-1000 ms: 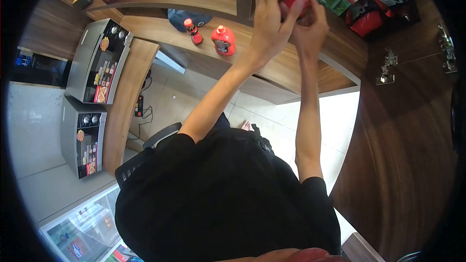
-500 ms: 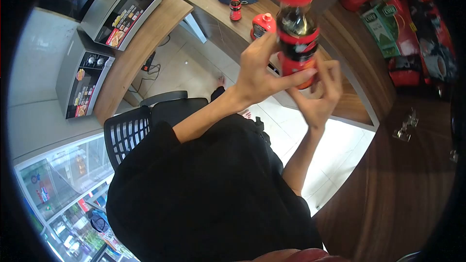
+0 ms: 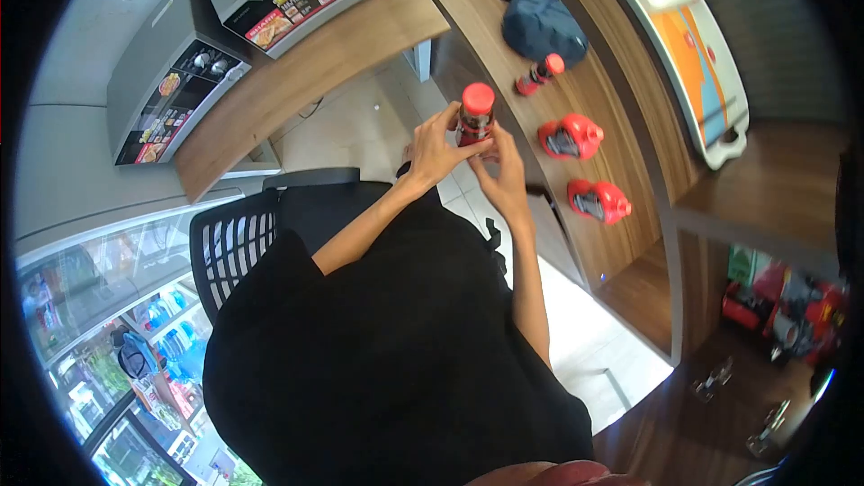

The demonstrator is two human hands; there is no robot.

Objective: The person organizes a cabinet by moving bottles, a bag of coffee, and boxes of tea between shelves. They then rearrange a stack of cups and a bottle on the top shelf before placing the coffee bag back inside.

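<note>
A dark bottle with a red cap and red label (image 3: 477,108) stands roughly upright between my two hands, in front of the wooden shelf. My left hand (image 3: 436,151) closes on its left side, and my right hand (image 3: 500,169) grips it from the right, low down. Fingers cover most of its lower part. On the shelf beyond are a similar small red-capped bottle (image 3: 538,75) and two red squeeze bottles with dark labels, one farther (image 3: 571,137) and one nearer (image 3: 598,202).
A dark blue bag (image 3: 544,25) sits at the shelf's far end. An orange and white tray (image 3: 688,54) stands on the right. Oven-like appliances (image 3: 180,81) line the left counter. A black chair (image 3: 236,247) is beside me. Red packages (image 3: 783,306) fill a right-hand compartment.
My hands have brought the bottle lower and farther from the camera, still holding it. The view has turned toward the shelf, so both squeeze bottles and the tray now show.
</note>
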